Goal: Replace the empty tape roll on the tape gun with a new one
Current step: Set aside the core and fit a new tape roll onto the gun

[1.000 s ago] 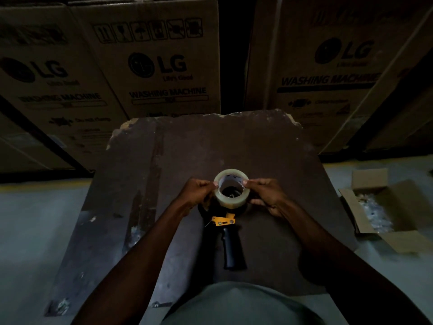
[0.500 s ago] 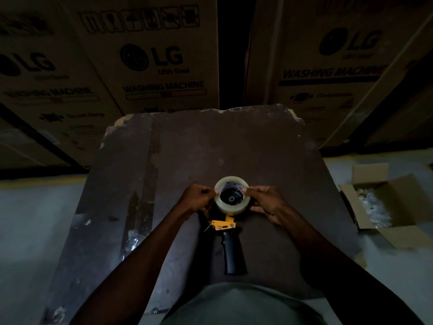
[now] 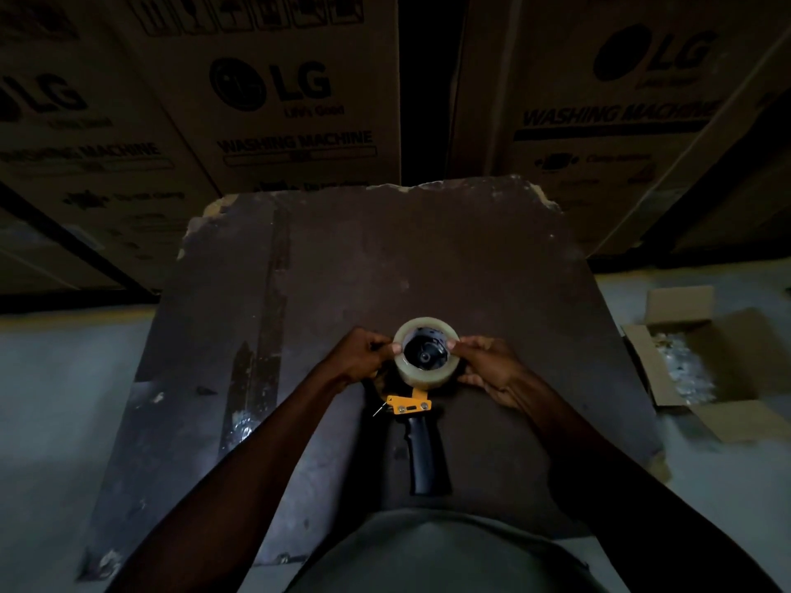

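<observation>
A clear tape roll (image 3: pixel 421 373) sits over the black hub of the tape gun, whose yellow bracket (image 3: pixel 408 404) and black handle (image 3: pixel 423 455) lie flat on the dark board (image 3: pixel 428 258), handle pointing toward me. My left hand (image 3: pixel 357 356) pinches the roll's left rim with thumb and fingers. Gripping the right rim is my right hand (image 3: pixel 488 368), its fingers curled under the roll's side. The black hub shows through the roll's centre hole. The gun's front end is hidden under the roll and my hands.
Large washing machine cartons (image 3: pixel 274 92) stand behind the board. An open small cardboard box (image 3: pixel 719 361) with shiny packing inside sits on the grey floor at the right. Grey floor (image 3: pixel 64 400) lies to the left of the board.
The roll has gone down onto the gun's hub; the black hub now fills its centre hole. Both hands stayed on the rim.
</observation>
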Demonstrator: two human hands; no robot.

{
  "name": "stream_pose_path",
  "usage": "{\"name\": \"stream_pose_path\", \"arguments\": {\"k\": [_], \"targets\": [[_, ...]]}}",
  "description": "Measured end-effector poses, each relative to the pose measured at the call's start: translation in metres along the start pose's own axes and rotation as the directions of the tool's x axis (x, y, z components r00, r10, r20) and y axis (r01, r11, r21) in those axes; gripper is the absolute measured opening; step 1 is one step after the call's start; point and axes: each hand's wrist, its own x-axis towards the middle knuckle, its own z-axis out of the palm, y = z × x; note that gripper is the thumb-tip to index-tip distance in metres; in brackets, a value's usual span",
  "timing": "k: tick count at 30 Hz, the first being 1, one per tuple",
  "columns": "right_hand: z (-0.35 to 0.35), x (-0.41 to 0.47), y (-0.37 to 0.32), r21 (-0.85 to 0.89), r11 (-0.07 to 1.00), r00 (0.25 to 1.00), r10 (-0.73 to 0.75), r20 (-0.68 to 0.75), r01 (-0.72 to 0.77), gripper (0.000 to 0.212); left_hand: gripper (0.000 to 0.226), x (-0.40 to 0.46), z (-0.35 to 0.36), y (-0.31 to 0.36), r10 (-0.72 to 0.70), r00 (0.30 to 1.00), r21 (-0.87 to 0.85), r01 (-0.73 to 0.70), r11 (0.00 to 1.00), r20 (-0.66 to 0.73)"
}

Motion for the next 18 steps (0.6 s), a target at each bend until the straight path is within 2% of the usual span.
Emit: {"name": "stream_pose_path", "arguments": {"k": [4, 8, 13, 16, 18], "targets": [[0.0003, -0.0019, 0.0002, 0.003, 1.000, 1.000, -0.007, 0.012, 0.007, 0.039, 0.036, -0.0011, -0.0030, 0.0019, -0.009, 0.999, 0.010, 0.008, 1.000, 0.037], [0.0011, -0.0011, -0.0008, -0.012, 1.000, 1.000, -0.020, 0.025, 0.020, 0.036, 0.025, 0.0020, -0.0084, 0.0028, -0.025, 0.997, 0.033, 0.022, 0.999, 0.079], [0.0001, 0.0014, 0.0010, -0.010, 1.000, 1.000, -0.015, 0.024, 0.016, 0.042, 0.044, 0.0039, -0.0091, 0.0028, -0.012, 0.996, 0.080, 0.004, 0.997, 0.090], [0.0001, 0.0021, 0.0010, -0.031, 1.000, 1.000, -0.002, 0.023, 0.003, 0.043, 0.031, 0.0046, -0.0085, 0.0019, -0.014, 0.996, 0.118, 0.004, 0.993, 0.083], [0.0000, 0.0022, 0.0007, -0.033, 0.999, 1.000, -0.002, 0.016, 0.003, 0.044, 0.034, 0.0068, -0.0070, -0.0002, 0.002, 0.998, 0.172, -0.012, 0.985, 0.060]]}}
